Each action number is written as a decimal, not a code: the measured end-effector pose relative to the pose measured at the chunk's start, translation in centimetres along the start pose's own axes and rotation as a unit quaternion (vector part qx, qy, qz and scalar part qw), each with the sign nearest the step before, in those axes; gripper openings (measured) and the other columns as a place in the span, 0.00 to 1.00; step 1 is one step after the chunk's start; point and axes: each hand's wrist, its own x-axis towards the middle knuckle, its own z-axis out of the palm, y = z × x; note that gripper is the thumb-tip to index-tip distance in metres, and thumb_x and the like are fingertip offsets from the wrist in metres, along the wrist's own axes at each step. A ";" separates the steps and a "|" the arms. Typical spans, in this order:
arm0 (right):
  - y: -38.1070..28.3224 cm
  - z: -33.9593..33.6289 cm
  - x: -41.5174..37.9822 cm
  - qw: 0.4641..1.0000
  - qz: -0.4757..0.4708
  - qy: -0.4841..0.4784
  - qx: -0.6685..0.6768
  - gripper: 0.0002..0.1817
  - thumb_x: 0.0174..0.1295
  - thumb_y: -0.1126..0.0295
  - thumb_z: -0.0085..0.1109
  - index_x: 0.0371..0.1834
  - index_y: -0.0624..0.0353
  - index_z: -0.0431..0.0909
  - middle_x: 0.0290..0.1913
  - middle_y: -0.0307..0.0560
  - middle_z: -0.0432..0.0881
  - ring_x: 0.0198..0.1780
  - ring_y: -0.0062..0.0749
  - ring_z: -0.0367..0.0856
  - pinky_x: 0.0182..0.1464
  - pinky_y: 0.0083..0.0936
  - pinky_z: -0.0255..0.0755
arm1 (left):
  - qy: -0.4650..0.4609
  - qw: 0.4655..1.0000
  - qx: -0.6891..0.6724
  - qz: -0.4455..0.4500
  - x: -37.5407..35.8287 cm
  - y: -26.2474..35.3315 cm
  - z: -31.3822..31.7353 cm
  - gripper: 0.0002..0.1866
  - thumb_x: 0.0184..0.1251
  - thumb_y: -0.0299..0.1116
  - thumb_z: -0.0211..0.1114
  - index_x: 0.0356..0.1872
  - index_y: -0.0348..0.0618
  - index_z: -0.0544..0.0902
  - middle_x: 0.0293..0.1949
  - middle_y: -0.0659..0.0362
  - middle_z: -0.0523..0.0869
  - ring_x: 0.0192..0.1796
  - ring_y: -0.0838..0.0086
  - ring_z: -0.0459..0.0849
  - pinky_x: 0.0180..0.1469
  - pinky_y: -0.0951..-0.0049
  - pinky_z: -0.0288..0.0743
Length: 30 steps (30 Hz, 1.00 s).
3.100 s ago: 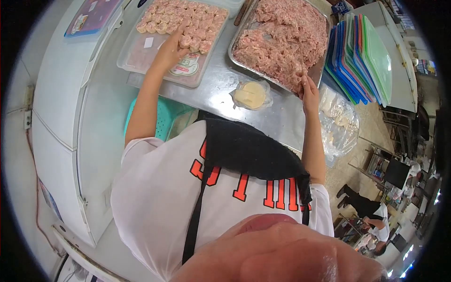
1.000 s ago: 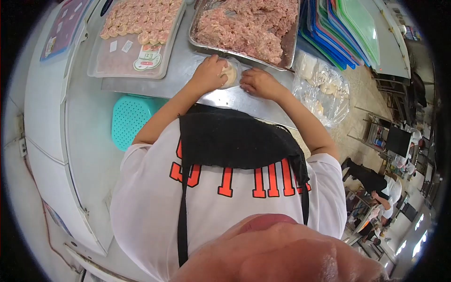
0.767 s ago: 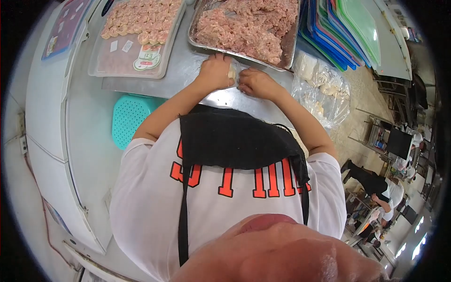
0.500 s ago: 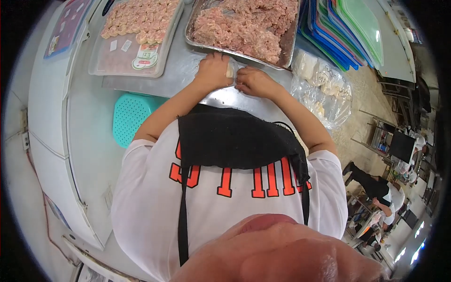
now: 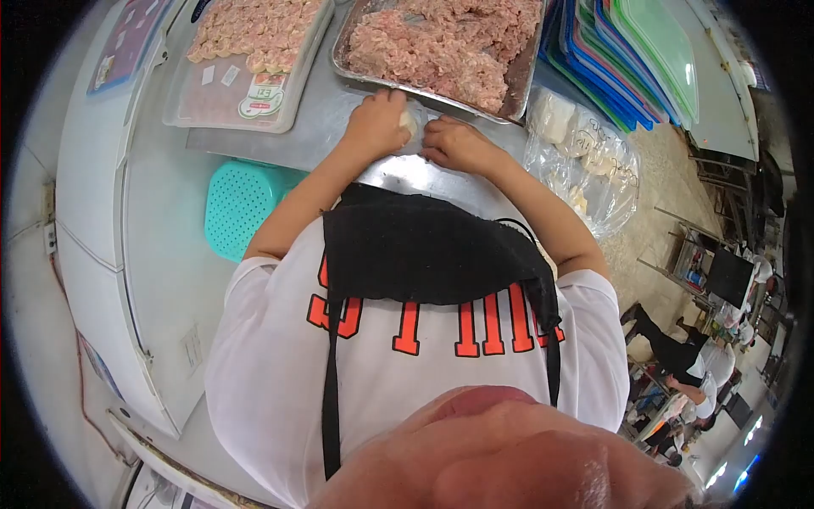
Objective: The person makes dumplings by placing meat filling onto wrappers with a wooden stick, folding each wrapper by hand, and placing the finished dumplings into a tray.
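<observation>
In the head view, the metal tray (image 5: pixel 519 100) is sitting at the far side of the worktop (image 5: pixel 318 102), holding a heap of minced meat (image 5: pixel 441 51). Just on the near side of the tray, the left hand (image 5: pixel 379 124) is curling its fingers over a pale round piece (image 5: pixel 409 125), whose edge is showing between the hands. The right hand (image 5: pixel 455 144) is resting close beside it, its fingers bent inward; whether they are gripping anything is hard to tell from above. The fingers are covering part of the round, and the tray's near edge is closing off the space just beyond them.

Left of the tray, a flat plastic container (image 5: pixel 191 100) is carrying close rows of small meat-topped pieces (image 5: pixel 254 34), with a printed label (image 5: pixel 263 95) lying in front of them. Right of the tray, a fan of coloured sheets (image 5: pixel 653 51) is standing on edge, and nearer than these a clear bag (image 5: pixel 623 191) with pale contents is lying close to the right forearm (image 5: pixel 551 208). Nearer than the tray and to its left, a teal perforated basket (image 5: pixel 239 208) is sitting below the worktop edge, partly behind the left forearm (image 5: pixel 309 199). Far right of the tray, another person (image 5: pixel 716 365) is bending in the background.
</observation>
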 end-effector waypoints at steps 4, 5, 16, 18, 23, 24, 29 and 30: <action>0.1 0.9 -0.1 0.999 0.015 0.039 -0.011 0.11 0.58 0.64 0.61 0.29 0.61 0.79 0.36 0.48 0.77 0.42 0.46 0.77 0.50 0.37 0.72 | 0.055 0.969 -0.236 -0.048 -1.9 -2.5 -1.4 0.22 0.45 0.31 0.66 0.46 0.42 0.74 0.43 0.49 0.80 0.48 0.58 0.80 0.50 0.64 0.75; 0.1 1.1 -0.1 0.998 0.018 0.052 -0.017 0.11 0.58 0.64 0.61 0.28 0.61 0.79 0.35 0.48 0.77 0.42 0.46 0.77 0.49 0.37 0.72 | 0.054 0.969 -0.236 -0.049 -2.3 -3.7 -1.1 0.22 0.45 0.31 0.66 0.46 0.42 0.74 0.43 0.49 0.80 0.48 0.58 0.80 0.50 0.64 0.75; -3.5 -1.1 1.1 0.991 0.110 0.078 -0.001 0.15 0.56 0.63 0.62 0.43 0.56 0.72 0.40 0.49 0.74 0.41 0.44 0.78 0.42 0.36 0.75 | 0.101 0.544 -0.822 -0.136 -6.1 -9.0 -1.5 0.29 0.54 0.18 0.49 0.62 0.32 0.65 0.57 0.47 0.76 0.58 0.61 0.78 0.61 0.61 0.75; -4.2 -2.1 1.6 0.992 0.105 0.070 0.003 0.16 0.56 0.64 0.62 0.45 0.56 0.72 0.41 0.49 0.73 0.40 0.43 0.78 0.41 0.34 0.75 | 0.075 0.443 -0.887 -0.103 -6.0 -9.0 -2.2 0.29 0.53 0.20 0.47 0.62 0.31 0.65 0.59 0.46 0.75 0.59 0.59 0.78 0.62 0.57 0.73; -5.4 -3.1 5.1 0.888 0.140 0.230 0.373 0.27 0.62 0.57 0.59 0.61 0.59 0.68 0.44 0.45 0.76 0.34 0.30 0.76 0.40 0.28 0.72 | 0.023 0.481 -0.876 -0.017 -4.6 -5.0 -6.5 0.33 0.50 0.21 0.50 0.64 0.32 0.64 0.61 0.46 0.73 0.63 0.58 0.74 0.66 0.55 0.67; -6.4 -4.6 5.8 0.853 0.183 0.192 0.449 0.30 0.63 0.55 0.59 0.62 0.64 0.69 0.41 0.43 0.79 0.37 0.23 0.75 0.41 0.24 0.72 | 0.009 0.527 -0.850 0.001 -4.0 -3.9 -7.1 0.36 0.49 0.23 0.52 0.66 0.33 0.61 0.63 0.46 0.71 0.65 0.57 0.71 0.68 0.54 0.65; -3.6 -9.1 7.3 0.836 0.195 0.230 0.459 0.23 0.64 0.57 0.60 0.54 0.65 0.75 0.36 0.44 0.83 0.39 0.22 0.78 0.40 0.22 0.74 | 0.014 0.548 -0.835 0.050 -1.2 -0.6 -8.5 0.35 0.56 0.29 0.56 0.68 0.37 0.59 0.65 0.49 0.68 0.67 0.58 0.68 0.70 0.56 0.60; -3.2 -10.2 7.9 0.870 0.190 0.267 0.368 0.22 0.64 0.59 0.60 0.52 0.66 0.75 0.37 0.47 0.83 0.39 0.25 0.80 0.41 0.24 0.74 | -0.014 0.479 -0.876 0.062 -0.9 -0.2 -9.1 0.33 0.60 0.34 0.55 0.68 0.40 0.60 0.66 0.51 0.68 0.66 0.59 0.69 0.69 0.56 0.61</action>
